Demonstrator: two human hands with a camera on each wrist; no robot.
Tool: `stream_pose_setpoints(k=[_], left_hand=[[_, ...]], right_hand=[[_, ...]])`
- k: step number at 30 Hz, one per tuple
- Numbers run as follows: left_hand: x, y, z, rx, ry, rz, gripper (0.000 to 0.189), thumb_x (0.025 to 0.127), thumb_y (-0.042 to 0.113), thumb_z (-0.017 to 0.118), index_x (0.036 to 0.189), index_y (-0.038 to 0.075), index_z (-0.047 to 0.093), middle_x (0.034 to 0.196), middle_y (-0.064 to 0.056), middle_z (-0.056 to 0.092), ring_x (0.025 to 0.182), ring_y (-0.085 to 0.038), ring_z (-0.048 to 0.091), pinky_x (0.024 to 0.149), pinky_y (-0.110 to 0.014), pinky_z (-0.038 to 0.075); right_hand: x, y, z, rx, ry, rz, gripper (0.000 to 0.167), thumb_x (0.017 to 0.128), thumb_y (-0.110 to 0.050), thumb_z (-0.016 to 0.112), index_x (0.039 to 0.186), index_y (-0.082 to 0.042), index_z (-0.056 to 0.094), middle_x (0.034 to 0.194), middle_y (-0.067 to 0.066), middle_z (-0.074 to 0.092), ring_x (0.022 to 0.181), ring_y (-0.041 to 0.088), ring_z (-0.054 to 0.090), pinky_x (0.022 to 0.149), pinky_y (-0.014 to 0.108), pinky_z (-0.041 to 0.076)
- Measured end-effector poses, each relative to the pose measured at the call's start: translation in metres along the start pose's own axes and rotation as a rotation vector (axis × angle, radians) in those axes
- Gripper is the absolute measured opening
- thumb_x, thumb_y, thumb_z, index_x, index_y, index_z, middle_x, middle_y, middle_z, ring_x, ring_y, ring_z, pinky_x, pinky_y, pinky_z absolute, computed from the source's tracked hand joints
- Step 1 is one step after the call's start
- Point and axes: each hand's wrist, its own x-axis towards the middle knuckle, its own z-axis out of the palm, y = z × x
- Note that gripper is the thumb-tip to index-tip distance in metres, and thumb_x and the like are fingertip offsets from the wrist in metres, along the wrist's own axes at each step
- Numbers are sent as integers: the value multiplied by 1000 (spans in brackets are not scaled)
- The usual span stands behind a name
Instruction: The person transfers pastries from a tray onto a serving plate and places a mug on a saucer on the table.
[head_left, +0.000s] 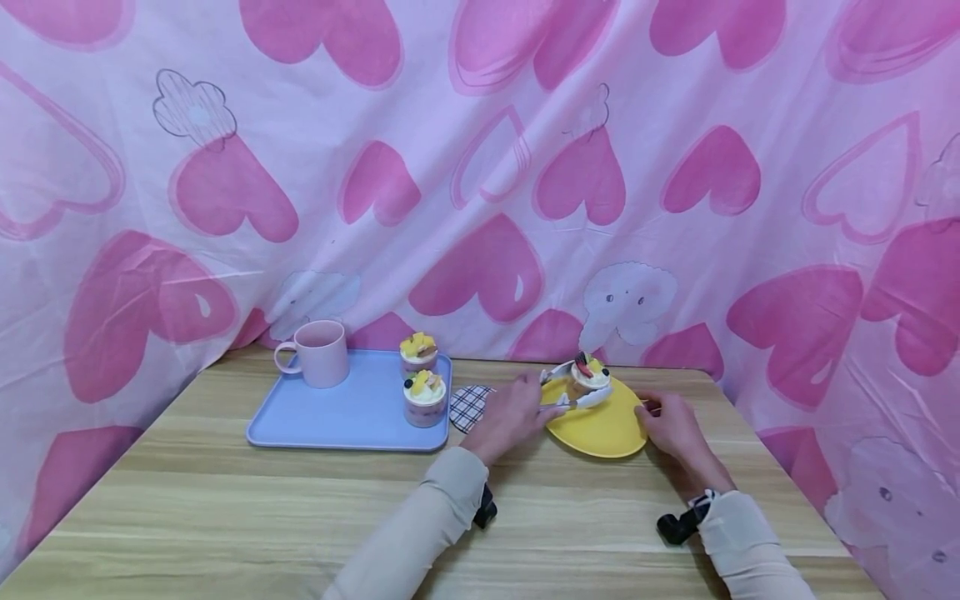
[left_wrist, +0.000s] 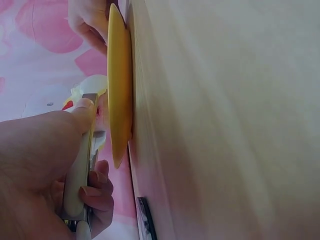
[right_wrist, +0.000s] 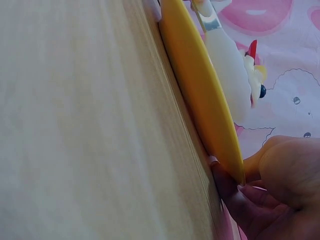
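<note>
My left hand (head_left: 513, 415) grips a pair of tongs (left_wrist: 77, 185) with white tips, the thumb along one arm and the fingers curled around the other. Between the white tips (right_wrist: 227, 70) sits a small dessert cup (head_left: 588, 377) topped with cream, a red fruit slice, yellow fruit and dark berries. The cup is right over the yellow plate (head_left: 600, 437), toward its back. At the plate's right rim, my right hand (head_left: 677, 425) pinches the edge, thumb above and fingers underneath, as the right wrist view (right_wrist: 280, 185) shows.
To the left lies a blue tray (head_left: 322, 425) bearing a pink mug (head_left: 324, 354) and two more dessert cups, one at the front (head_left: 425, 402) and one behind (head_left: 417, 354). A checked round coaster (head_left: 468, 407) is between tray and plate. Heart-patterned cloth (head_left: 480, 275) hangs behind the wooden table.
</note>
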Motion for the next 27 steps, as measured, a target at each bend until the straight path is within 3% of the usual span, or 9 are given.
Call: stream_pose_setpoints(k=[5,13,21,27], left_hand=[[2,1,3,-16,3,5,66,99,65,68,131,8,56,105,-6,71,77,-21,66,67,-38,57],[-1,-2,5,-41,-31,19,75,102,65,64,147,7,51,113,-6,69,80,-17,65,71,-36,59],[-4,-2,2,-22,-5,61,74,101,69,62,139,5,52,105,-7,66,72,-19,61,64,-36,55],[-6,-5,0,-96,-19,48,78,97,67,70,141,5,52,106,-4,64,78,-16,60,67,-31,54]], right_hand=[[0,1,1,-7,15,-10,41,107,-11,61,144,6,63,122,27,71,108,37,68,92,49,59],[0,0,2,3,5,16,41,109,-11,60,147,5,61,125,27,69,108,35,66,89,45,59],[0,2,1,3,-2,19,42,109,-12,59,147,5,61,126,27,69,109,36,65,90,46,59],[1,1,1,3,-3,19,42,109,-12,59,148,5,60,126,27,69,109,35,66,91,46,60]])
